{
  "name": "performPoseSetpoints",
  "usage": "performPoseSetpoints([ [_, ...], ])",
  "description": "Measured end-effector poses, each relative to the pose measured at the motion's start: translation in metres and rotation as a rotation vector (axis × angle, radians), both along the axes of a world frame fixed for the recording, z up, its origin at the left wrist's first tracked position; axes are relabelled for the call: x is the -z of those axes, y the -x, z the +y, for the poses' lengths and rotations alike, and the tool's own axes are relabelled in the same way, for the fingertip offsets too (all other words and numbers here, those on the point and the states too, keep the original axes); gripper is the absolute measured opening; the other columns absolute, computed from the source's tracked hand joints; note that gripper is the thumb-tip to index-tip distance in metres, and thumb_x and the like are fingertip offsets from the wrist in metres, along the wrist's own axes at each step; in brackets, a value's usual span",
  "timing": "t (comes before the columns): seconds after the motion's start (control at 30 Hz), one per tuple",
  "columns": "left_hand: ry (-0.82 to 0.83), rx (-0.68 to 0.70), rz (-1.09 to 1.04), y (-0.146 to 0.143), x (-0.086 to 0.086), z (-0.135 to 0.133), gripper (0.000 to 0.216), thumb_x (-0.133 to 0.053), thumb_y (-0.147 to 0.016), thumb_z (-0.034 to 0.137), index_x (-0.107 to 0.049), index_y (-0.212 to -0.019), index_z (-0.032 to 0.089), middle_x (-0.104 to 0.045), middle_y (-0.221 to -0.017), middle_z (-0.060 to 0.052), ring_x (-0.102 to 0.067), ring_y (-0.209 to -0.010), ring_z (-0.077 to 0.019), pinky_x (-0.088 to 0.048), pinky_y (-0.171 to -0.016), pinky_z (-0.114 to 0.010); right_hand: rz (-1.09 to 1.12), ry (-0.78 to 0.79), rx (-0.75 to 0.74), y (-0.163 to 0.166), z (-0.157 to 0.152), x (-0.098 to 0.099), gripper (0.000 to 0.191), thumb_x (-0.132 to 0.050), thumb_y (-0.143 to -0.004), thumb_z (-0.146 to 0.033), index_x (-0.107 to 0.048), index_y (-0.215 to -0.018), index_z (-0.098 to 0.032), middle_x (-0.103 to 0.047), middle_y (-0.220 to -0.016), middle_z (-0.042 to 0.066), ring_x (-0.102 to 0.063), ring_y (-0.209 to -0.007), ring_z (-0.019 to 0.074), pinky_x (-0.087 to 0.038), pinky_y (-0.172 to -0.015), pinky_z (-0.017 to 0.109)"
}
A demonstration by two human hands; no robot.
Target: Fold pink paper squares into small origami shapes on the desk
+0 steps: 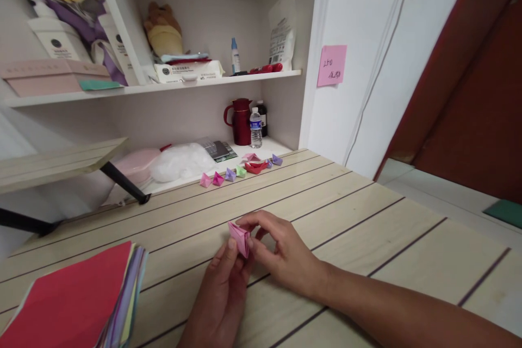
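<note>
A small piece of folded pink paper [240,239], with several layers showing along its edge, is held just above the wooden table. My left hand [224,283] pinches it from below, the thumb lying on its front face. From the right, my right hand [281,247] grips its right side, index finger curled over the upper corner and thumb at the lower edge. Beyond my hands stands a row of folded paper boats, among them a magenta boat [218,179], a green boat [241,172] and a larger red boat [256,167].
A stack of coloured paper [77,299] with a red top sheet lies at the left. Behind the boats are a clear water bottle [255,128], a dark red jug [240,122] and a white plastic bag [181,162]. A small raised shelf [61,160] juts in at left.
</note>
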State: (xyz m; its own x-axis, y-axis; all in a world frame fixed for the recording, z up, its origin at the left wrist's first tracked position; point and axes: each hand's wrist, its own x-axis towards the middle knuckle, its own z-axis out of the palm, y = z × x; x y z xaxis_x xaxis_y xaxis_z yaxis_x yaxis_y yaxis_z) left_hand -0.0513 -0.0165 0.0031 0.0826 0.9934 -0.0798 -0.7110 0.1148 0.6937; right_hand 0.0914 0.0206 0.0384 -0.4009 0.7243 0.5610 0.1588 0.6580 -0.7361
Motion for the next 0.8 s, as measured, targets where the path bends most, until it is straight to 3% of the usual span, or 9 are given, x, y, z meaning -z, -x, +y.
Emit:
performPoseSetpoints([
  [0.47, 0.048, -0.009, -0.025, -0.0025, -0.0065, -0.0008, 0.018, -0.065, -0.089, 0.029, -0.073, -0.1, 0.016, -0.073, -0.107, -0.007, -0.066, -0.096, -0.0153, -0.049, -0.097, -0.032, 0.011, -0.067, 0.034, 0.0036, 0.0006, 0.0019, 0.031, -0.054, -0.084, -0.004, -0.066, -0.103, -0.024, -0.067, -0.096, 0.003, -0.062, -0.088, 0.0161, -0.052, -0.078, 0.029],
  [0.8, 0.04, -0.041, 0.002, -0.0033, -0.0059, 0.0003, 0.022, -0.071, -0.085, 0.031, -0.073, -0.1, 0.016, -0.074, -0.107, -0.008, -0.066, -0.103, -0.0178, -0.053, -0.093, -0.03, 0.027, -0.038, 0.011, 0.0021, 0.0033, 0.0011, 0.032, -0.057, -0.083, -0.003, -0.07, -0.104, -0.024, -0.066, -0.098, 0.004, -0.063, -0.087, 0.0157, -0.054, -0.077, 0.028],
])
